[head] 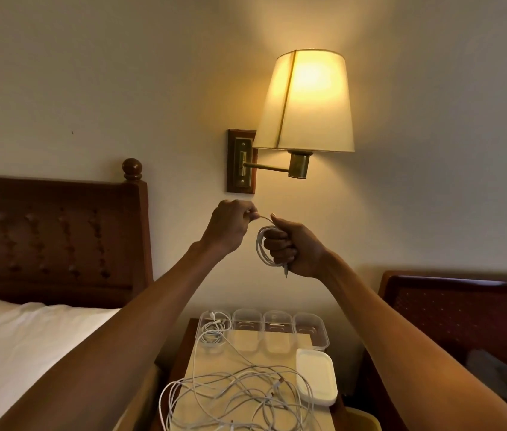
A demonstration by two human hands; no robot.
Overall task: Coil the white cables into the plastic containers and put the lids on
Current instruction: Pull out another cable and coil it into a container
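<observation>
The right hand [295,250] clenches its fingers [277,244] round an upright coil [261,248], held high. The left hand [230,227] pinches its free end just left. Containers [277,326] wait directly below on the worktop [277,359].

Dim warm lamp [306,101] glow (edges bowed)

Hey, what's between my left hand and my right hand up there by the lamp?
In the head view, a short stretch of white cable runs from the pinching left hand to the coil held in the right hand.
</observation>
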